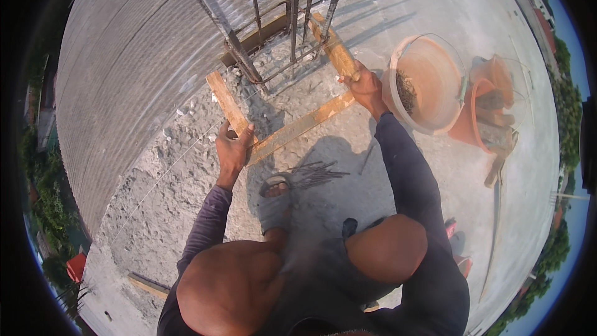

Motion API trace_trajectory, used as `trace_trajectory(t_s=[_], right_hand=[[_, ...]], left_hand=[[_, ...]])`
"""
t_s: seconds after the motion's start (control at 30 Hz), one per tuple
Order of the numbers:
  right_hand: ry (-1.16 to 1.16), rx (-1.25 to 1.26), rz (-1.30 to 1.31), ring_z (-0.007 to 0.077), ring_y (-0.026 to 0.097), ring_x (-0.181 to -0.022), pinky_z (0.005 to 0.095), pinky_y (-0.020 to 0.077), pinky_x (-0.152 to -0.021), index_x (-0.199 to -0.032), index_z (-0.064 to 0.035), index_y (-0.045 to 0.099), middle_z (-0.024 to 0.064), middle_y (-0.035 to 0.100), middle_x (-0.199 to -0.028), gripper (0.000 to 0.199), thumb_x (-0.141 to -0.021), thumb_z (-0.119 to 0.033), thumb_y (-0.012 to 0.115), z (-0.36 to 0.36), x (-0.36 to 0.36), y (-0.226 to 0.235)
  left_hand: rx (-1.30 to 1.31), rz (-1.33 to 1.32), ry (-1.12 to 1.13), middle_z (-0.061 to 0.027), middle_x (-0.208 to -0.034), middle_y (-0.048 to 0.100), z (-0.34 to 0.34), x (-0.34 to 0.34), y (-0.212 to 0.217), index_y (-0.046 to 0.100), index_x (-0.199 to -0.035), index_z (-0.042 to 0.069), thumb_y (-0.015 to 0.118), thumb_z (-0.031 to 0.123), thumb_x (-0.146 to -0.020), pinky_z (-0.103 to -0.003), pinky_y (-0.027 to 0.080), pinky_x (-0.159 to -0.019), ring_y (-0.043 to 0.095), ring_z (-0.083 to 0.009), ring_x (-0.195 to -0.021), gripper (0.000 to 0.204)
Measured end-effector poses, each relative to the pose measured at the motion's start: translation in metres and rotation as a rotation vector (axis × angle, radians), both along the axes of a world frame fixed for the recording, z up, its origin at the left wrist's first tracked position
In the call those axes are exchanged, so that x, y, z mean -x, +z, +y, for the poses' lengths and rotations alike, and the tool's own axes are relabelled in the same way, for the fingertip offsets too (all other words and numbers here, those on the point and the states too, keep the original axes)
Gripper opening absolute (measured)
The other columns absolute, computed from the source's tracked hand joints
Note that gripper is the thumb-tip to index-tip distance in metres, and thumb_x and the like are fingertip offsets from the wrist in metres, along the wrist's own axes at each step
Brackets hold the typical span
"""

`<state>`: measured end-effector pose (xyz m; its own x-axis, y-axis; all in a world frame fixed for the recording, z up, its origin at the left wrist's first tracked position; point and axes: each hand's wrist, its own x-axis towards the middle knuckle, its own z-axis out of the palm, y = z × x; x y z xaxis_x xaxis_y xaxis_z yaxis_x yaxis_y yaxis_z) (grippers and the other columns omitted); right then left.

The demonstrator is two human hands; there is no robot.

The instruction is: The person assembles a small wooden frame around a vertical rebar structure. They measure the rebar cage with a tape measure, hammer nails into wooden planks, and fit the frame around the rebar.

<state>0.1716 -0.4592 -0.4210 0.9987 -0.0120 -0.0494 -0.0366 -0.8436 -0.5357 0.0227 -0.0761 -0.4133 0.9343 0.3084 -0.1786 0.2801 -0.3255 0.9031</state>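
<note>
The wooden frame (292, 129) lies flat on the rough concrete slab (398, 31) around the foot of the upright rebar cage (292, 18), three of its boards already meeting at corners to box the bars in on the near, left and right sides; whether the far side is closed cannot be told, since a darker board there is half hidden behind the steel; by this showing the frame seems set in place but not yet fixed. The left hand (234, 148) presses down at the near-left corner, its grip lying spread over the left board; the right hand (367, 89) closes its grip on the near end of the right board. The near board's long axis runs from lower left to upper right; the side boards run away from the person, slanting up-left; an orange bucket (429, 84) stands just right of the right hand, loose rods (317, 175) near a sandalled foot (275, 202).
</note>
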Motion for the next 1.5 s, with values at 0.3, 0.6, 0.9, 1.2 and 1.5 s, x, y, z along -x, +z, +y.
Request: trace_trajectory(t_s=[0.3,0.6,0.9,1.2,1.5], right_hand=[[0.055,-0.089,-0.138,0.0375,0.072,-0.108,0.0423,0.0543,-0.092,-0.145,-0.0013,0.057,0.0227,0.075,-0.114,0.073,-0.089,-0.045,0.077,0.023,-0.049,0.032],[0.056,-0.438,-0.121,0.0318,0.067,-0.122,0.038,0.0536,-0.097,-0.144,0.01,0.052,0.0259,0.068,-0.13,0.079,-0.085,-0.03,0.085,0.022,-0.082,0.018],[-0.11,-1.126,-0.061,0.0171,0.065,-0.109,0.0274,0.0492,-0.093,-0.133,0.014,0.06,0.013,0.069,-0.122,0.059,-0.083,-0.009,0.082,0.017,-0.089,0.009],[-0.253,-1.173,-0.116,0.0116,0.063,-0.098,0.025,0.0458,-0.088,-0.116,0.0024,0.071,0.0024,0.069,-0.105,0.033,-0.095,-0.023,0.07,0.025,-0.096,-0.009],[-0.129,-1.252,-0.211,0.0136,0.064,-0.101,0.0271,0.0469,-0.09,-0.117,0.0024,0.07,0.0051,0.069,-0.111,0.034,-0.1,-0.027,0.067,0.021,-0.108,-0.039]], left_hand=[[0.065,-0.066,0.036,-0.0147,-0.087,0.076,0.016,-0.022,0.0,0.054,-0.14,-0.013,0.077,0.036,-0.094,-0.032,0.055,-0.071,0.07,-0.0166,-0.078,0.071],[0.226,-0.137,0.129,-0.0139,-0.111,0.074,0.006,-0.032,0.013,0.046,-0.149,-0.011,0.074,0.031,-0.098,-0.03,0.052,-0.089,0.068,-0.0162,-0.099,0.072],[0.375,-0.166,0.209,-0.0188,-0.118,0.073,0.001,-0.047,0.006,0.043,-0.152,-0.01,0.077,0.028,-0.096,-0.033,0.053,-0.095,0.07,-0.0219,-0.106,0.075],[0.382,-0.191,0.106,-0.0166,-0.129,0.067,0.012,-0.05,0.002,0.044,-0.153,-0.005,0.079,0.029,-0.093,-0.036,0.054,-0.099,0.066,-0.0218,-0.112,0.077],[0.383,-0.191,0.075,-0.0138,-0.122,0.07,0.021,-0.061,-0.005,0.042,-0.156,-0.003,0.076,0.022,-0.093,-0.034,0.054,-0.095,0.068,-0.02,-0.105,0.075]])
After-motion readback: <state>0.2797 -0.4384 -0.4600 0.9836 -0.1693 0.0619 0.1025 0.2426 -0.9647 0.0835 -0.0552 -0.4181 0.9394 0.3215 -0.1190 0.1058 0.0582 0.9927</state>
